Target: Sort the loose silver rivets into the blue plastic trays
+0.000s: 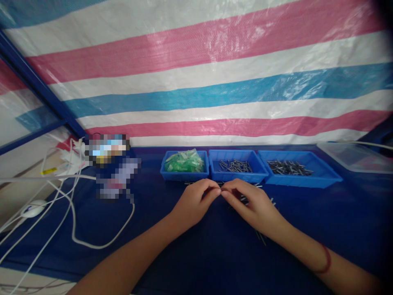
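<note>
My left hand (196,200) and my right hand (255,201) meet fingertip to fingertip over the blue table. Thumb and fingers are pinched together on both; whatever lies between them is too small or hidden to make out. Loose thin metal pieces like screws or nails (260,237) lie on the table around and under my right hand. Just beyond my hands stand three blue bins in a row. The left bin (184,176) holds green plastic packets (184,162). Similar slim metal pieces fill part of the middle bin (238,178) and the right bin (322,180).
White cables (92,247) loop over the left side of the blue table (190,262), near blurred-out items (118,180). A clear plastic lid or tray (353,157) lies at the back right. Striped sheeting (196,98) hangs behind the table, with a blue metal frame (39,86) at left.
</note>
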{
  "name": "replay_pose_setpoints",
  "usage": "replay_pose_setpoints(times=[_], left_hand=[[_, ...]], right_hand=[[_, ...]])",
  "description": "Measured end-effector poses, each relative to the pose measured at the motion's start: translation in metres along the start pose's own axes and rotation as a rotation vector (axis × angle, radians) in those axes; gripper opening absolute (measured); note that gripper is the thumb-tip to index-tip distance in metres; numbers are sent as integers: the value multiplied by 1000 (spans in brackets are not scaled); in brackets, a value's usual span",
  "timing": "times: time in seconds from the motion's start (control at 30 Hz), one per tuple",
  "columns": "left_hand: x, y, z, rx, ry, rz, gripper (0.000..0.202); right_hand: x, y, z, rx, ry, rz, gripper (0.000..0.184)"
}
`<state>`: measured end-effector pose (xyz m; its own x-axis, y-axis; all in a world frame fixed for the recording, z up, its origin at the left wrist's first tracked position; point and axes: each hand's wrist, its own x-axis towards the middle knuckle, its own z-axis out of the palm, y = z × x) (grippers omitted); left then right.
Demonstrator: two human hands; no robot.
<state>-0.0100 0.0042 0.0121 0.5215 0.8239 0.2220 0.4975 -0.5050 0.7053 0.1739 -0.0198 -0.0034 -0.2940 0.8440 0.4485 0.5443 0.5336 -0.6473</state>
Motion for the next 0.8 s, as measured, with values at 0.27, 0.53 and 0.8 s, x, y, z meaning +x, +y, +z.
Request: replay_pose_setpoints(times=[0.27, 0.53, 0.8], left_hand=[[0, 2, 1, -76, -29, -34, 25], [-1, 1, 4, -208, 18, -48, 22], [-2, 9, 6, -73, 2, 79, 21]], right_hand=[[0, 2, -3, 92, 68, 47, 15], [-1, 0, 3, 291, 102, 172, 17], [-2, -3, -1, 191, 115, 79, 11]])
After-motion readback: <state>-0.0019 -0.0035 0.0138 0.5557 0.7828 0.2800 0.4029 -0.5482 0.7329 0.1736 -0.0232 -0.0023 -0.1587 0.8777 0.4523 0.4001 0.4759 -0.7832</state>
